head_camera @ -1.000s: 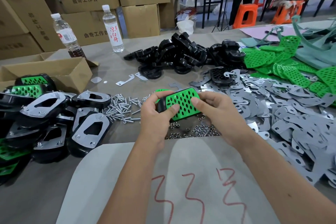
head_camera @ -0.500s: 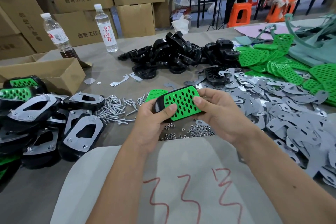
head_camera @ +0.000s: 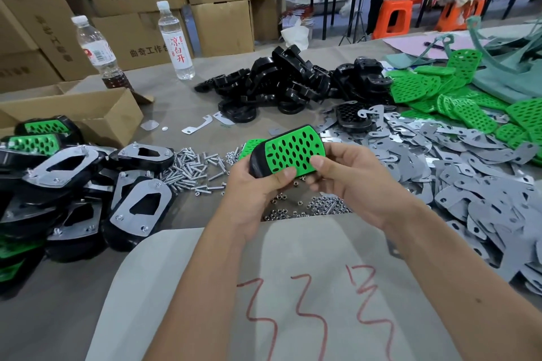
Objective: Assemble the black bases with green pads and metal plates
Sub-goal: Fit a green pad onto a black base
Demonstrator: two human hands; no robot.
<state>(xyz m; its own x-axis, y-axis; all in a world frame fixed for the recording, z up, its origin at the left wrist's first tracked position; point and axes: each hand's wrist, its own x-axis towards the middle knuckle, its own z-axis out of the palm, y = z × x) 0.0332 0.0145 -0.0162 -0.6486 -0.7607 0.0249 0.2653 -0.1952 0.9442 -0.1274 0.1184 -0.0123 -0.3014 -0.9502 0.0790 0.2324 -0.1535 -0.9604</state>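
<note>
Both hands, left (head_camera: 252, 187) and right (head_camera: 349, 176), grip one base (head_camera: 258, 163) with a pad (head_camera: 293, 151) on it, above the nuts (head_camera: 305, 208), plates (head_camera: 469, 173) to the right.

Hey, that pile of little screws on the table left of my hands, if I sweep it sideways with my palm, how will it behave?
The screws lie loose and crisscrossed, so they would probably scatter rather than slide together. Their round shafts suggest some could roll off toward the finished pieces. They look small and light, so pushing should be easy, though stragglers seem likely.
</note>
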